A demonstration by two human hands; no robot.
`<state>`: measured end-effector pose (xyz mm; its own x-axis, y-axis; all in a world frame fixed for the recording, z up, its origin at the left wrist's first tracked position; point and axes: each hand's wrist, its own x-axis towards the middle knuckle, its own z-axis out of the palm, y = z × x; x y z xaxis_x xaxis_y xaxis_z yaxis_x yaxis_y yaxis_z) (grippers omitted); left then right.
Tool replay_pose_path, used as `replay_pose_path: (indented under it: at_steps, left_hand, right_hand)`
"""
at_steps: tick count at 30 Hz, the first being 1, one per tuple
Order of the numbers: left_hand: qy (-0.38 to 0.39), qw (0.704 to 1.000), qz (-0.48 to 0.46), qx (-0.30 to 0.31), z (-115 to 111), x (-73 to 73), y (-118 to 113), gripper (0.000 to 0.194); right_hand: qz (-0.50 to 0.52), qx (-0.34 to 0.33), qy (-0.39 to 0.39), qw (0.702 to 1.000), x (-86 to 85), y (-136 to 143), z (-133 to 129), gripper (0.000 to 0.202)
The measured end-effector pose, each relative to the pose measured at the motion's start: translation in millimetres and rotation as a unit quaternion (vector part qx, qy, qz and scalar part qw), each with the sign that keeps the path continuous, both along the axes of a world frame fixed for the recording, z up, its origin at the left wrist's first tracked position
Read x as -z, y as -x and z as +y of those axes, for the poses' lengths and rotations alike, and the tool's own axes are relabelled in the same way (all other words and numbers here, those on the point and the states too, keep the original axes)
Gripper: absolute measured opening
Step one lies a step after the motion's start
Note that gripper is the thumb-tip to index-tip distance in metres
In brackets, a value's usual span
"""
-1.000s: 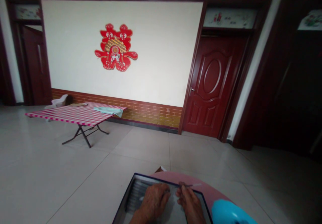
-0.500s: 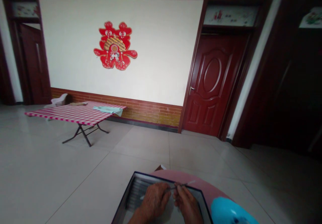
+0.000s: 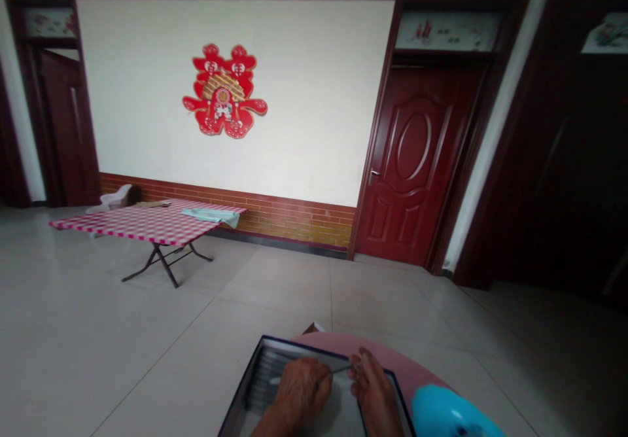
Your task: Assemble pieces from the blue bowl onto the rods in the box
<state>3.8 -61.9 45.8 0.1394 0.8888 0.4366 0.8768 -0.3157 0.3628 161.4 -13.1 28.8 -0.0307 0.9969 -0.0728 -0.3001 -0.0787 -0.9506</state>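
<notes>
My left hand point(image 3: 303, 388) is closed on one end of a thin dark rod point(image 3: 341, 368), held over a shallow dark-rimmed tray point(image 3: 245, 375). My right hand point(image 3: 375, 388) has its fingertips around the rod's other end, where a small pale tip is blurred. What exactly the rod is cannot be made out. Inside the tray, on its left side, several similar thin dark rods point(image 3: 262, 371) lie side by side. The near part of the tray is hidden behind my forearms.
The tray rests on a round pink surface point(image 3: 397, 365). Close by on the right is a bright blue plastic object point(image 3: 449, 411). A folding table point(image 3: 142, 224) with a checked cover and a pale green cloth point(image 3: 210, 214) stands farther off, near the wall. A red door point(image 3: 412, 169) is at back right.
My right hand has shifted slightly right along the rod to its end, and its fingers now point more upward. The left hand stays nearly in place, still gripping the rod.
</notes>
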Motion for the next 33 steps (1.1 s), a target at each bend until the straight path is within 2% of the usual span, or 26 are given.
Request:
replay_pose_path:
  at_steps: [2,5,9,12,15,19,24,29,33]
  left_hand:
    - [0.002,1.000,0.011,0.003,0,1.0,0,0.029]
    - [-0.005,1.000,0.010,0.011,1,6.5,0,0.024]
    - [-0.047,0.998,-0.006,0.035,4,17.4,2,0.035]
    - [-0.074,0.995,-0.033,0.055,4,23.8,2,0.043]
    - [-0.067,0.995,-0.054,0.041,4,27.0,1,0.039]
    - [-0.042,0.996,-0.075,0.036,4,27.3,-2,0.027]
    - [-0.034,0.997,-0.071,0.025,5,29.2,-1,0.025]
    - [-0.036,0.998,-0.061,-0.007,8,34.4,2,0.028]
    - [-0.050,0.997,-0.066,-0.006,10,36.2,3,0.030]
  right_hand:
    - [0.021,0.024,-0.001,0.999,0.5,-5,3,0.055]
    - [0.042,0.023,0.005,0.999,0.9,-8,4,0.052]
    - [0.054,0.002,0.017,0.998,1.7,-4,2,0.055]
    - [0.028,-0.014,0.025,0.999,2.4,-1,-2,0.053]
    - [-0.039,-0.030,0.013,0.999,2.1,2,-4,0.051]
    - [-0.137,-0.051,-0.028,0.989,1.0,5,-5,0.046]
    - [-0.223,-0.070,-0.094,0.968,2.6,10,-7,0.043]
    - [-0.248,-0.067,-0.195,0.947,5.0,10,-10,0.038]
    - [-0.254,-0.073,-0.233,0.936,5.1,10,-10,0.033]
